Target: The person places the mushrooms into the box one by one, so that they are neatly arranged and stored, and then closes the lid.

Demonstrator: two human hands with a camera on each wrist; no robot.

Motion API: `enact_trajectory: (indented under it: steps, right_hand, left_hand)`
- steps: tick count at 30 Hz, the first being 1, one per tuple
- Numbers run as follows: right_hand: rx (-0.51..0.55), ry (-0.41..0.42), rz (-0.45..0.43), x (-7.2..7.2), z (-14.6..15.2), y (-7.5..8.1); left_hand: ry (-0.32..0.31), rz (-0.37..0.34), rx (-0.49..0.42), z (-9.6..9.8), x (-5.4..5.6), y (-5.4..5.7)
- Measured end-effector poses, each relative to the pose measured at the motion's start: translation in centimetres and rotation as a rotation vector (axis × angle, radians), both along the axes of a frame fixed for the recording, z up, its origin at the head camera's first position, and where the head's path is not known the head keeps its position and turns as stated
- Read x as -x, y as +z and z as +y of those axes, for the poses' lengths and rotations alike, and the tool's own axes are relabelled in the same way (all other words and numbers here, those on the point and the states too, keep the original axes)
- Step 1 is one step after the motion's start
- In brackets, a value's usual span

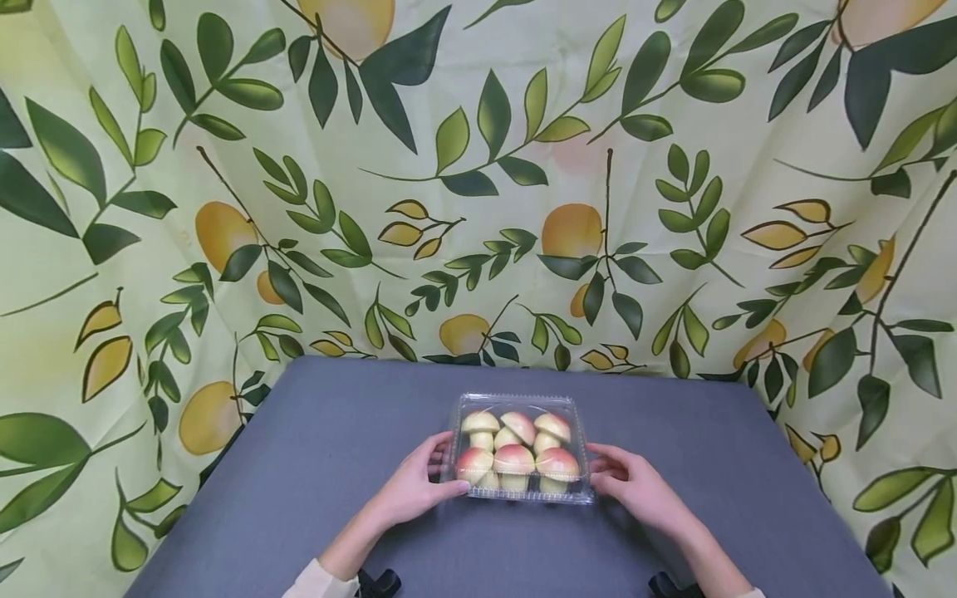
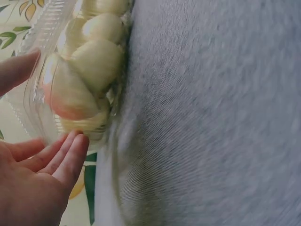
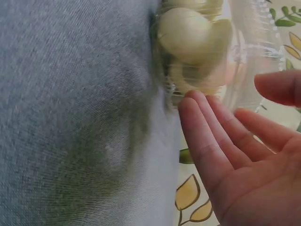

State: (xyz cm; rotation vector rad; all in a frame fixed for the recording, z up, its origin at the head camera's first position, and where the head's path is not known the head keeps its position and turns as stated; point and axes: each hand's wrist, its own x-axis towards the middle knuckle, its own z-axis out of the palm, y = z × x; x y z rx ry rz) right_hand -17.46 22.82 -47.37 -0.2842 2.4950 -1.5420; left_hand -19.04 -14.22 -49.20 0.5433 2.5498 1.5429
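A clear plastic clamshell box [image 1: 523,490] sits on the grey table, its lid down. Inside it, in two rows, are several mushroom-shaped pieces [image 1: 514,459] with cream stems and pink-blushed caps. My left hand [image 1: 414,486] grips the box's near left corner, thumb over the rim and fingers along the side. At the right side is my right hand [image 1: 635,486], its fingertips right at the box wall. In the right wrist view the fingers [image 3: 207,136] lie nearly straight and the thumb stands apart from them. The left wrist view shows the left thumb [image 2: 19,70] overlapping the lid edge.
The grey cloth-covered table [image 1: 359,399] extends around the box on all sides. Behind it hangs a curtain [image 1: 478,249] printed with leaves and orange fruit. Black straps [image 1: 377,583] show at the wrists, beside pale sleeves [image 1: 321,581].
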Motion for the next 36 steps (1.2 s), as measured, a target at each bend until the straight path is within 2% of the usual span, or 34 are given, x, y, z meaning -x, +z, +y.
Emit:
enact_trajectory:
  steps: [4, 9, 20, 36]
  right_hand:
    - [0.044, 0.057, -0.027, -0.5, 0.4, 0.2]
    - [0.117, 0.086, -0.079, -0.9, 0.2, 0.1]
    - [0.186, 0.068, -0.128, -1.0, 0.0, -0.9]
    - [0.199, 0.034, -0.085, -1.3, -0.4, -1.0]
  left_hand:
    - [-0.001, 0.01, -0.022, 0.4, 0.2, -0.1]
    - [-0.012, 0.013, -0.028, 0.6, 0.3, 0.0]
    - [-0.016, 0.017, 0.011, 0.6, 0.3, -0.1]
    - [-0.021, 0.029, 0.041, 0.9, 0.3, -0.4]
